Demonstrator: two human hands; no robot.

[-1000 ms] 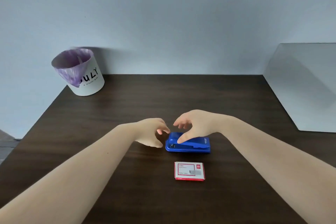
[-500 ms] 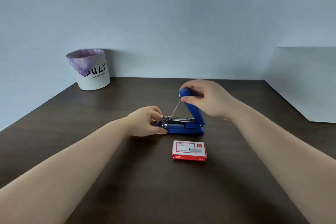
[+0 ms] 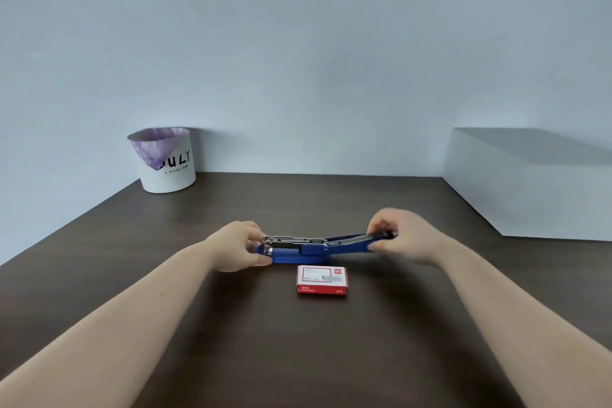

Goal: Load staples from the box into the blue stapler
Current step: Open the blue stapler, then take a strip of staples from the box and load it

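Observation:
The blue stapler (image 3: 314, 250) lies on the dark table, swung fully open: its base and metal staple channel point left, its blue top arm lies flat out to the right. My left hand (image 3: 236, 250) pinches the front end of the base and channel. My right hand (image 3: 402, 235) grips the far end of the top arm. The red and white staple box (image 3: 322, 279) lies shut on the table just in front of the stapler, touched by neither hand.
A white bin (image 3: 167, 161) with a purple liner stands at the table's (image 3: 298, 341) back left corner. A large grey box (image 3: 530, 182) sits against the wall at the right.
My right hand has swung the stapler's top arm from upright over to the right until it lies flat. My left hand has stayed on the front end. The view has tilted upward.

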